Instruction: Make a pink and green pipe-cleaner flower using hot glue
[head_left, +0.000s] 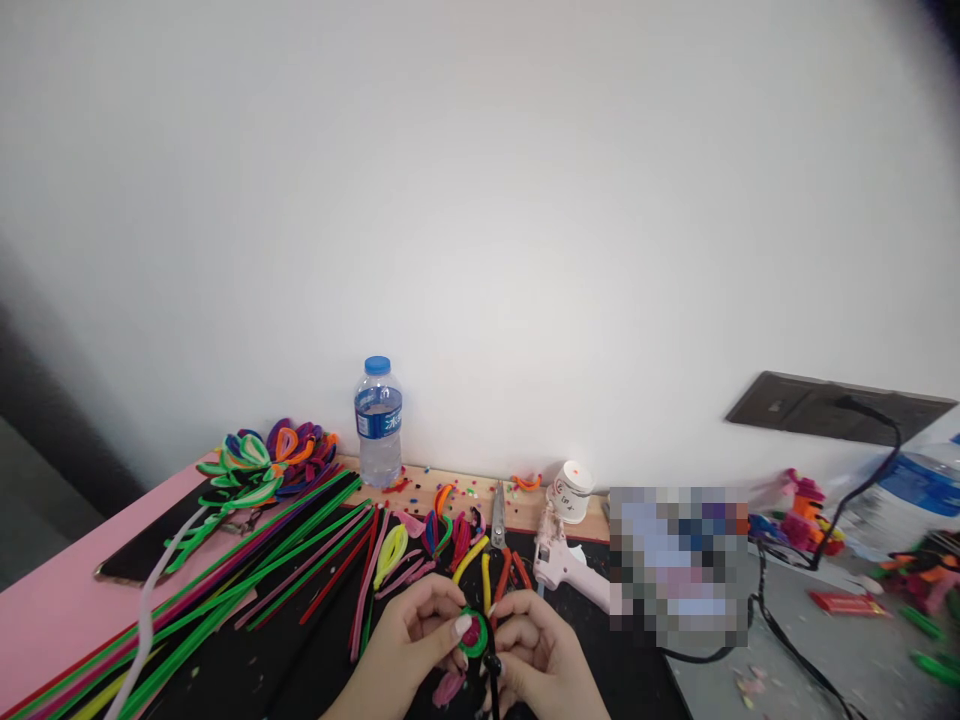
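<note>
My left hand (409,640) and my right hand (544,655) meet at the bottom edge of the head view, over a black mat (247,670). Between their fingertips they pinch a small round coil of green pipe cleaner with a pink centre (472,633). A black stem (495,690) hangs down from the coil between my hands. Both hands have their fingers curled in on the coil. Just behind the hands lie yellow-handled pliers (480,565) and scissors (498,520).
Long green, pink and red pipe cleaners (285,565) fan out to the left, ending in finished looped flowers (262,465). A water bottle (378,420) stands against the wall. A pink glue gun (562,565), a small white tape roll (571,492) and a black cable (780,630) lie to the right.
</note>
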